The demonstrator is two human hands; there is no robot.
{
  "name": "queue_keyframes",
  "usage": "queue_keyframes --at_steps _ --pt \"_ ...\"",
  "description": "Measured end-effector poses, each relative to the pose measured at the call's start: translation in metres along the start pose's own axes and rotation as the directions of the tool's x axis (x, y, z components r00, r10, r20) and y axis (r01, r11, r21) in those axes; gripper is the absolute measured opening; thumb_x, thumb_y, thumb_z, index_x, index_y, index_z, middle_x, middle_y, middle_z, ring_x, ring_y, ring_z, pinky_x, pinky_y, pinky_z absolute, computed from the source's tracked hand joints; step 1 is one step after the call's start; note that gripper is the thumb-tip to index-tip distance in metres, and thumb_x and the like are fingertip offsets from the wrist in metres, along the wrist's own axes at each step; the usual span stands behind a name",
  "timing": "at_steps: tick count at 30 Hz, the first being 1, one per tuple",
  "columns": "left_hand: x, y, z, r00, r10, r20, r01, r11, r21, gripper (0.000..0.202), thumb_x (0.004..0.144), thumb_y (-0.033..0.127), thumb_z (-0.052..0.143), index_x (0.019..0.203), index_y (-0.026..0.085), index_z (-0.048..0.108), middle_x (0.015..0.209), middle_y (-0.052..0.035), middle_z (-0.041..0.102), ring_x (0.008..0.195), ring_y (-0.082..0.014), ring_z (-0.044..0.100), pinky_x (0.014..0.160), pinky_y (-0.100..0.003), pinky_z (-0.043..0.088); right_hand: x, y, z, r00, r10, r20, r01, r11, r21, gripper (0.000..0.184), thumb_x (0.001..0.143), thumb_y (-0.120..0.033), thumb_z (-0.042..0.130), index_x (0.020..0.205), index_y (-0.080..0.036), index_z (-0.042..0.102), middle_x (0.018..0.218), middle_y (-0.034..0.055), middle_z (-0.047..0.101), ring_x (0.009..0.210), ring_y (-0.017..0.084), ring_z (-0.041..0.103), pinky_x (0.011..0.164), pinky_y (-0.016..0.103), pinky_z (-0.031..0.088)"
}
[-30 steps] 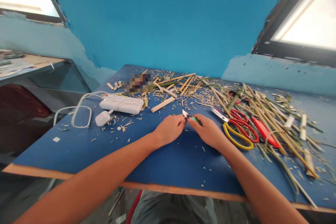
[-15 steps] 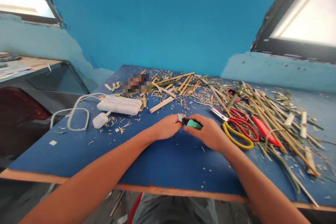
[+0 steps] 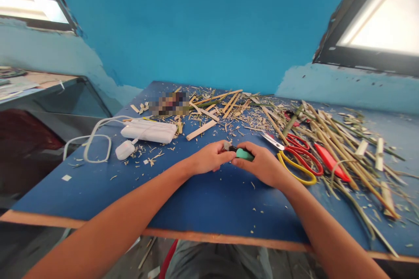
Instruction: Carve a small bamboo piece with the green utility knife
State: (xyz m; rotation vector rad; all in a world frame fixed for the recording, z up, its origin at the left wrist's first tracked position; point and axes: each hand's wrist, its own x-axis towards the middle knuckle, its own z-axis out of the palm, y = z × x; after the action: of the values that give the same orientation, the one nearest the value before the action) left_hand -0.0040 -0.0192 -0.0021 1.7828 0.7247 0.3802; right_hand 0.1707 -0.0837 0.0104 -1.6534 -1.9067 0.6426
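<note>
My right hand (image 3: 262,165) is wrapped around the green handle of a small utility knife (image 3: 241,153) just above the blue table (image 3: 203,200). My left hand (image 3: 209,157) meets it from the left, fingers curled and pinched at the knife's metal tip. Both hands sit together at the table's middle, a little nearer than the scattered bamboo.
Yellow-handled scissors (image 3: 296,170), red-handled scissors (image 3: 299,150) and a red-handled tool (image 3: 330,162) lie right of my hands. Bamboo sticks and shavings (image 3: 327,139) cover the right and far side. A white power bank (image 3: 149,131) with cable (image 3: 94,139) lies at left.
The knife's exposed blade, pointing up-left a second ago, has shortened and is now mostly covered by my left fingers. Both hands have shifted slightly and closed tighter together.
</note>
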Motion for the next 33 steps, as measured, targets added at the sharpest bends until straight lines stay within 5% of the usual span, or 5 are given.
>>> queue_keyframes --at_steps 7,19,29,33 --pt "0.001 0.002 0.0 0.999 0.023 0.028 -0.023 1.0 -0.003 0.036 0.078 0.052 0.045 0.082 0.017 0.042 0.057 0.0064 0.039 0.041 -0.006 0.039 0.039 -0.018 0.031 0.0 0.002 0.0 1.0 -0.004 0.015 0.004 1.0 0.003 0.038 0.069 -0.05 0.06 0.097 -0.024 0.058 0.082 0.0 0.066 0.072 0.017 0.057 0.064 0.028 0.04" --pt "0.0 0.007 0.005 0.988 0.033 -0.15 -0.008 0.987 0.161 0.037 0.081 0.048 0.042 0.064 0.015 0.047 0.044 0.0053 0.04 0.043 -0.0082 0.037 0.045 -0.021 0.024 0.0 0.002 0.002 0.999 -0.004 -0.05 -0.001 0.994 -0.105 0.033 0.076 -0.047 0.052 0.097 -0.024 0.062 0.076 0.0015 0.067 0.066 0.018 0.057 0.061 0.029 0.039" --pt "-0.001 0.008 0.009 0.97 -0.068 -0.235 0.077 0.997 0.03 0.042 0.078 0.055 0.045 0.066 0.015 0.049 0.043 0.0057 0.038 0.04 -0.0082 0.037 0.042 -0.021 0.024 0.0 -0.004 0.006 0.988 0.018 -0.155 -0.038 0.991 -0.128 0.035 0.077 -0.049 0.051 0.098 -0.023 0.06 0.079 0.0039 0.067 0.067 0.019 0.058 0.06 0.029 0.04" --pt "-0.001 0.012 0.009 0.975 -0.128 -0.183 0.082 0.967 -0.24 0.031 0.082 0.046 0.04 0.077 0.017 0.049 0.046 0.0076 0.029 0.037 -0.0067 0.028 0.038 -0.019 0.024 0.003 0.0 0.004 0.956 0.081 -0.281 -0.077 0.997 0.026 0.039 0.073 -0.053 0.054 0.096 -0.021 0.058 0.074 0.0021 0.063 0.059 0.015 0.055 0.056 0.027 0.041"
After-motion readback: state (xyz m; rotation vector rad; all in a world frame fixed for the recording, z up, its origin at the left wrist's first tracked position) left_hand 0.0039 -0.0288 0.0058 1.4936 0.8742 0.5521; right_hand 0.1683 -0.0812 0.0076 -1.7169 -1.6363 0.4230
